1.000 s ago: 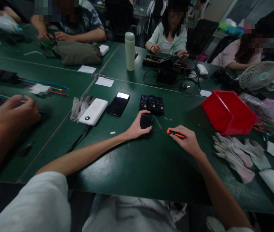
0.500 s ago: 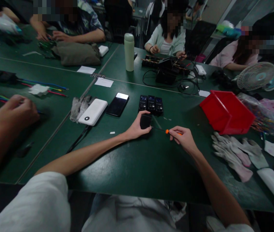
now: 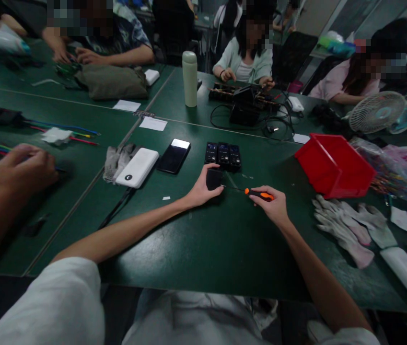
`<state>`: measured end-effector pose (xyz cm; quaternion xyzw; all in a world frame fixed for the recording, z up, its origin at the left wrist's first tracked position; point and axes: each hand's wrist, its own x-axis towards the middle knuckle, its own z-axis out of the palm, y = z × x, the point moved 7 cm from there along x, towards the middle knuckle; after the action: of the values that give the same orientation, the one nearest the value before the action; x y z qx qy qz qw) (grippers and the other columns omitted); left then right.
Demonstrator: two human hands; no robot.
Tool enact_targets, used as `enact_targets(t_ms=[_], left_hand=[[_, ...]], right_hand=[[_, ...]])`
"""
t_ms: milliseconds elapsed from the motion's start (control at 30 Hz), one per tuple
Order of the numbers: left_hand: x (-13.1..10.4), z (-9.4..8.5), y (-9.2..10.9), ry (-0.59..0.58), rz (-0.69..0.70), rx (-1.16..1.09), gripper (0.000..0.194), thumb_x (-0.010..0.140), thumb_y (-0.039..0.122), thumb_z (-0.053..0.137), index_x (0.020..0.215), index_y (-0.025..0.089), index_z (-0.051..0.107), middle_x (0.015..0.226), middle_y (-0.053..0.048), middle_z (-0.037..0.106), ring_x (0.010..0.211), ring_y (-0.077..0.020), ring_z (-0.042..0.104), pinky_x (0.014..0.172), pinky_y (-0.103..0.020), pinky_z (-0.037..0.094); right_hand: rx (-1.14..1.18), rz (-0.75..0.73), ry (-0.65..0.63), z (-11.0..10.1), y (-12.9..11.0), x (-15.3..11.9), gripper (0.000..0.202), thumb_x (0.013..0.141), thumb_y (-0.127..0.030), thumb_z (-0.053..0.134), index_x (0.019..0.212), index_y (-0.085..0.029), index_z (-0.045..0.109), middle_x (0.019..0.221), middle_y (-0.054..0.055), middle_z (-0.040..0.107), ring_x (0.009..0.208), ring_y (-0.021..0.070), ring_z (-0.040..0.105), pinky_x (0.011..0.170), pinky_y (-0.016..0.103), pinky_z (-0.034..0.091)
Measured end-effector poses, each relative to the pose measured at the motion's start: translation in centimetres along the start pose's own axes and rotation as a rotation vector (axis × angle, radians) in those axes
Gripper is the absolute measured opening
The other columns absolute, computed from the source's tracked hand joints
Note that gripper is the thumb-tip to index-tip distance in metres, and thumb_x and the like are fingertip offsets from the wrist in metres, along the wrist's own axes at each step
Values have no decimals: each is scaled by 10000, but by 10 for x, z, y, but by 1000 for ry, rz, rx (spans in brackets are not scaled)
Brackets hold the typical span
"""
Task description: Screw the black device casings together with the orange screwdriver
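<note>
The green desk (image 3: 189, 251) spreads under everything, and two bare arms reach over it from the near edge. The left arm (image 3: 127, 235) comes in from the lower left, its forearm low and slanting forward and to the right in nearly one line with the wrist; the right arm (image 3: 320, 273) rises from the lower right corner, angled more steeply forward and inward, so that the two converge ahead of the person's body. A red bin (image 3: 336, 167) stands beyond the right arm, with pale work gloves (image 3: 345, 232) lying on its near side. The left hand (image 3: 202, 188) curves into a C facing right, fingers around the far side and thumb along the near side, gripping a black block (image 3: 214, 179). The right hand (image 3: 271, 206) faces it, thumb and fingers pinching the handle of an orange-and-black screwdriver (image 3: 261, 194), whose thin shaft points left. Just beyond the left hand, three black modules (image 3: 224, 155) sit side by side. The block is between the left thumb and fingers, nearer the person than those modules; the screwdriver's tip is at its right side, though whether they touch cannot be told.
</note>
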<state>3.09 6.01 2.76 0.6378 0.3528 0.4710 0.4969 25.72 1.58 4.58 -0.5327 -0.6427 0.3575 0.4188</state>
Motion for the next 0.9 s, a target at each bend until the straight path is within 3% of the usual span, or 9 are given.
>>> enact_targets(t_ms=[200, 400, 567, 733, 900], left_hand=[[0, 1, -1, -18, -1, 13, 663, 719, 284, 708, 1288, 237, 371, 985, -35, 535, 808, -152, 545, 768, -320, 464], [-1, 4, -1, -61, -26, -27, 675, 720, 289, 708, 1296, 244, 359, 981, -41, 553, 791, -153, 579, 755, -331, 495], [3, 2, -12, -71, -148, -242, 722, 677, 283, 746, 1290, 264, 366, 1033, -52, 577, 809, -181, 627, 758, -378, 532], [8, 1, -21, -115, -277, -577, 690, 722, 252, 670, 1324, 282, 335, 1028, -48, 586, 803, -181, 640, 684, -361, 545], [7, 0, -19, -118, -320, -665, 638, 739, 207, 638, 1320, 265, 379, 1035, -53, 597, 815, -176, 640, 702, -357, 547]], right_hand=[[59, 68, -38, 4, 5, 1, 277, 782, -389, 709, 951, -170, 718, 759, 54, 691, 611, 161, 627, 572, 303, 528], [20, 110, -56, 6, 7, 0, 284, 844, -435, 627, 788, -162, 681, 518, -12, 569, 400, 88, 413, 393, 236, 316], [111, 100, -56, 9, 10, 2, 229, 835, -386, 644, 919, -173, 655, 598, -22, 569, 458, 91, 455, 437, 232, 345], [202, 67, 57, 5, 22, 4, 189, 842, -347, 634, 916, -174, 644, 605, -26, 555, 479, 87, 458, 448, 225, 338], [227, 74, 22, 10, 29, 3, 171, 841, -326, 641, 916, -173, 647, 603, -26, 559, 485, 85, 461, 452, 219, 334]])
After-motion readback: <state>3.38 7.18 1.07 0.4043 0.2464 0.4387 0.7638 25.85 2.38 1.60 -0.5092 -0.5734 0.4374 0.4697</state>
